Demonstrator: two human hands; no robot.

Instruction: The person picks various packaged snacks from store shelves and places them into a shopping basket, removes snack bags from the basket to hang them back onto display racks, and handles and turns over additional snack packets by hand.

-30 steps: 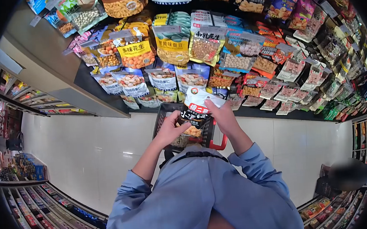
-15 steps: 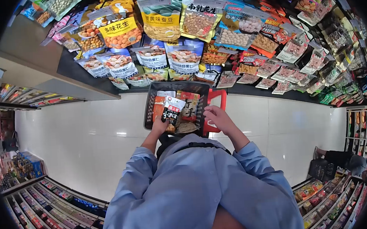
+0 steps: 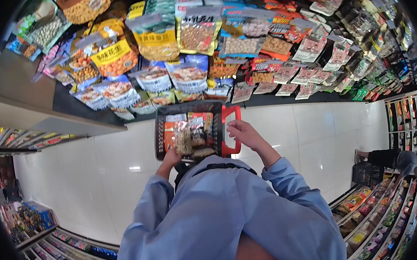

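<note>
While the black shopping basket (image 3: 163, 133) sits at centre frame, packed with snack packets (image 3: 189, 131), the left hand (image 3: 172, 157) rests at its near rim at 7 o'clock, fingers curled; whether it grips anything is hard to tell. At 3 o'clock the right hand (image 3: 242, 133) hovers loosely half-open just beside the red handle (image 3: 232, 131), holding nothing. At 12 o'clock hanging snack bags (image 3: 185, 73) crowd the shelf wall. Another person's basket (image 3: 366, 173) shows at 4 o'clock, partly cut off.
</note>
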